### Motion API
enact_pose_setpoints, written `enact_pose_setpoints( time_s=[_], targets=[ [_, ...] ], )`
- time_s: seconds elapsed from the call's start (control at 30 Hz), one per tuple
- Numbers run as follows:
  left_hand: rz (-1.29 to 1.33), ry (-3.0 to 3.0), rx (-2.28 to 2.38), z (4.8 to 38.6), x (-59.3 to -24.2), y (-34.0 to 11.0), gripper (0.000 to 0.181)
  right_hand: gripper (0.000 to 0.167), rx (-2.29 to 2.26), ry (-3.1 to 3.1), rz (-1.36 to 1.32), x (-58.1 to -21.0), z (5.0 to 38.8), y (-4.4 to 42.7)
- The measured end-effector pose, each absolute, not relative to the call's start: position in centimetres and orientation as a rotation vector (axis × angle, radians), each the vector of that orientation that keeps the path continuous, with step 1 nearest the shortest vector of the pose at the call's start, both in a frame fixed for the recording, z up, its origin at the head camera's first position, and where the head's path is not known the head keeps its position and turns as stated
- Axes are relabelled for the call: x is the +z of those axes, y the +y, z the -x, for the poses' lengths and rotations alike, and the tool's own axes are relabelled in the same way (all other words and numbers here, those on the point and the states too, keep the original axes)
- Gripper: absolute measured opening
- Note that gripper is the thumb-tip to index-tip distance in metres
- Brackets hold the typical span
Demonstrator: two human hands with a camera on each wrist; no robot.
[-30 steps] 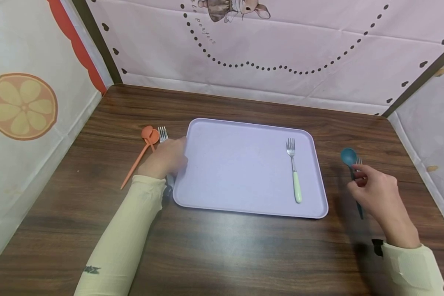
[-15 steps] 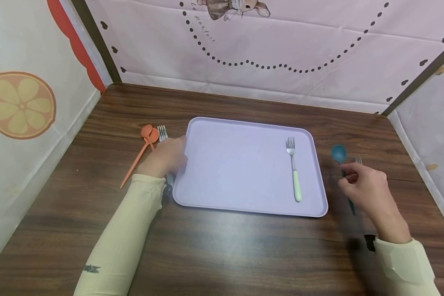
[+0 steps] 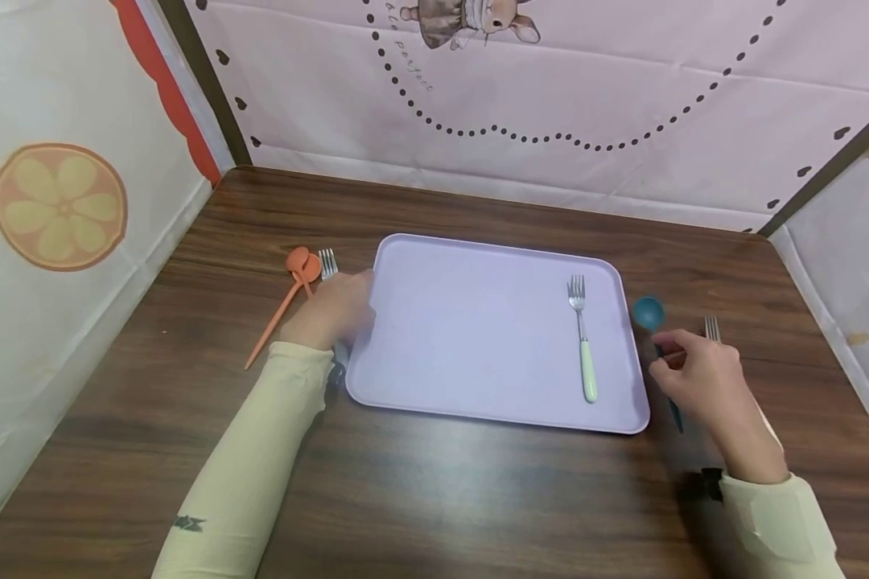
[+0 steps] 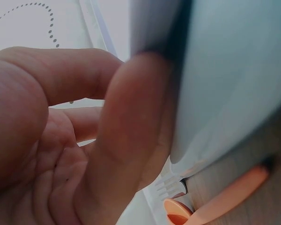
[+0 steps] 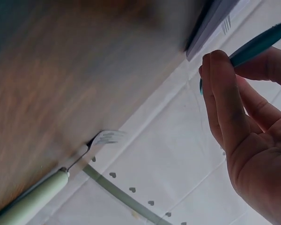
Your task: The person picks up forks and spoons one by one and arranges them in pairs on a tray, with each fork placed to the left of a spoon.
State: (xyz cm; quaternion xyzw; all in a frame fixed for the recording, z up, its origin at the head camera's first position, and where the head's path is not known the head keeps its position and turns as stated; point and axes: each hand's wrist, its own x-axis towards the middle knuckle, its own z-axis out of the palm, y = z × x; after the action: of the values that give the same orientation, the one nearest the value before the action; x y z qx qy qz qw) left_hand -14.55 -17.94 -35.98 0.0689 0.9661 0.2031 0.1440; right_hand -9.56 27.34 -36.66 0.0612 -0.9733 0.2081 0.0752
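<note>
Pinching the teal spoon [image 3: 648,312] by its handle, I have its bowl ahead of my right grip [image 3: 702,376] and a little to the left, the handle's tail poking out on the near side. Carrying it well, I judge, calls for light, even pressure, so that the slim handle does not roll, and a level bowl that doesn't knock the raised rim of the lilac tray [image 3: 478,338] just beside it.

The right grip is narrow, thumb and fingertips closed on the handle with no slack. My left grip [image 3: 333,310] is over the tray's opposite rim; its fingers are bent and blurred, the thumb seems to meet the edge, and I cannot tell whether it pinches or merely touches.

Left of the right grip, a green-handled fork [image 3: 588,374] lies on the tray; on the grip's other side, a second fork [image 5: 35,198] rests on the table [image 3: 478,498]. Beside the left grip, partly hidden by it, is a third fork [image 3: 328,264], and just left of that two orange spoons [image 3: 297,259] cross. Well beyond both grips hangs printed cloth [image 3: 565,64].
</note>
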Motion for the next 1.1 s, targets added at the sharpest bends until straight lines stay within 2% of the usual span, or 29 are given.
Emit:
enact_pose_setpoints(
  time_s=[0.33,1.1],
  targets=[
    [-0.191,2.807,0.529,14.7,-35.7,-18.3,0.048,0.032,0.625,-2.906,-0.223,-36.3,10.7,25.7],
    [-0.188,2.778,0.543,15.0,-36.1,-17.7,0.055,0.026,0.62,-2.951,-0.254,-37.3,11.5,24.5]
  ],
)
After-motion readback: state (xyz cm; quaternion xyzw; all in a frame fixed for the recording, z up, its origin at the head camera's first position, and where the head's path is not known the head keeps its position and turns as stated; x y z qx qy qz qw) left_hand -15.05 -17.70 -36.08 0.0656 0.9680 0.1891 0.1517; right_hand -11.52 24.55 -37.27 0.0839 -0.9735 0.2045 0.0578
